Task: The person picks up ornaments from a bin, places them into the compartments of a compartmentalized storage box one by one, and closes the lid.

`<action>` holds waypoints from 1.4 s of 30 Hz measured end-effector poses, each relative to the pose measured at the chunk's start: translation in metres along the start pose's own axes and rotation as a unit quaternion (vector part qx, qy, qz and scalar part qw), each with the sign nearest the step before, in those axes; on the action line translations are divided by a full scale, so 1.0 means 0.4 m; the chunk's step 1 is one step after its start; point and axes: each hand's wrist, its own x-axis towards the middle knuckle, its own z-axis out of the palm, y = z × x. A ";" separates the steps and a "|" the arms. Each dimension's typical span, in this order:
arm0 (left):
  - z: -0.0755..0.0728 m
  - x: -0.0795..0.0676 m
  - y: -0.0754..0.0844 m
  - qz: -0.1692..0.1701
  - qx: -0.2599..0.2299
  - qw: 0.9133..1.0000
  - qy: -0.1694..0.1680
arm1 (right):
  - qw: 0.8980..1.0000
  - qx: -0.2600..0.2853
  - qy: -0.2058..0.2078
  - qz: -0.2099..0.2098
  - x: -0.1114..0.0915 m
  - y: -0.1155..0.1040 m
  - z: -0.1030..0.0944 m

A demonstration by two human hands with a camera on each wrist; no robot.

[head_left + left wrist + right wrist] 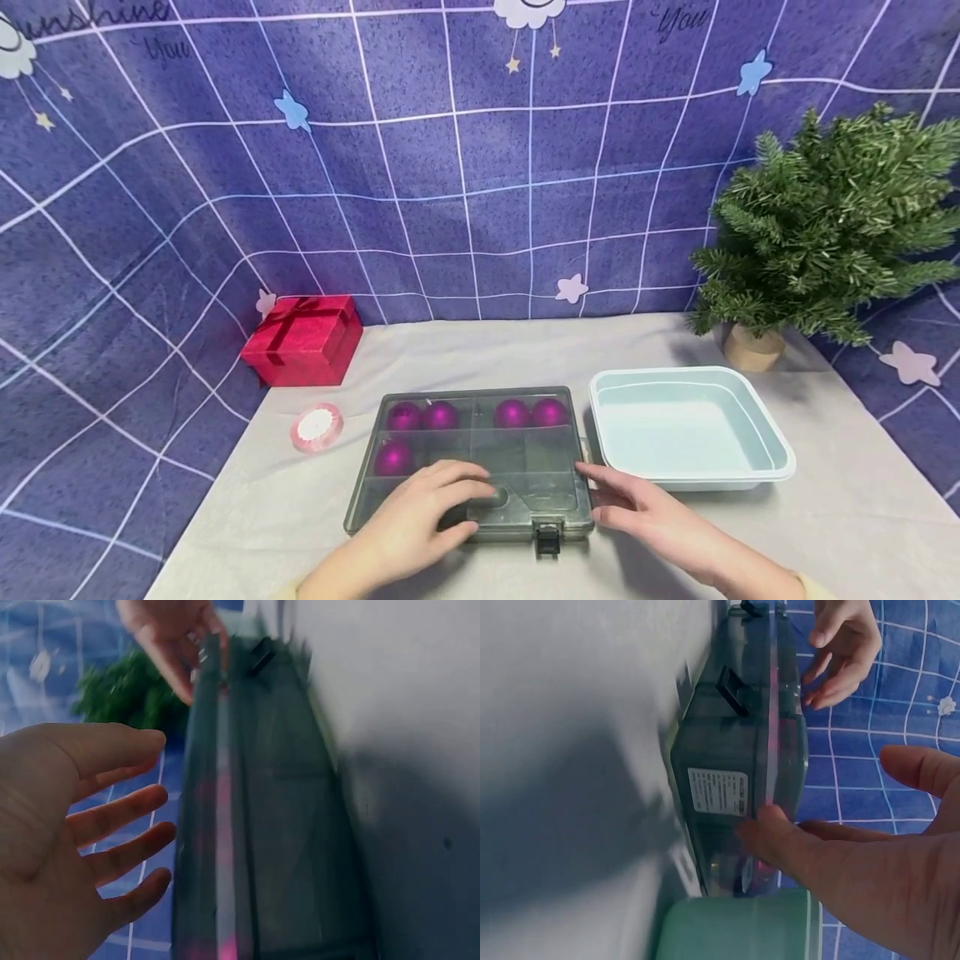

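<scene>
A smoky grey compartment box (525,450) lies shut on the table, its black latch (548,539) facing me. Several purple baubles (440,414) show through the lid in the far and left compartments. My left hand (431,508) lies spread over the front left of the lid with straight fingers; in the left wrist view this hand (112,825) sits close beside the lid (285,810). My right hand (630,504) is at the box's right end. In the right wrist view its thumb (772,832) touches the lid seam of the box (735,742), with the fingers held straight.
A pale blue tray (780,454) stands right of the box, nearly touching it. A small fir tree (832,217) in a wooden pot is at the back right. A red gift box (303,337) and a pink ribbon roll (317,427) sit at the left.
</scene>
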 end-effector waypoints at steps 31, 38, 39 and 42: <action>0.077 0.039 0.000 0.113 0.048 0.992 -0.028 | 0.846 0.442 -0.263 0.139 0.015 0.173 0.056; 0.081 0.043 0.003 0.099 0.026 0.994 -0.037 | 0.835 0.466 -0.265 0.124 0.022 0.163 0.081; 0.081 0.043 0.003 0.099 0.024 0.994 -0.037 | 0.835 0.466 -0.268 0.122 0.023 0.161 0.082; 0.081 0.043 0.004 0.103 0.022 0.994 -0.037 | 0.831 0.465 -0.283 0.115 0.023 0.157 0.083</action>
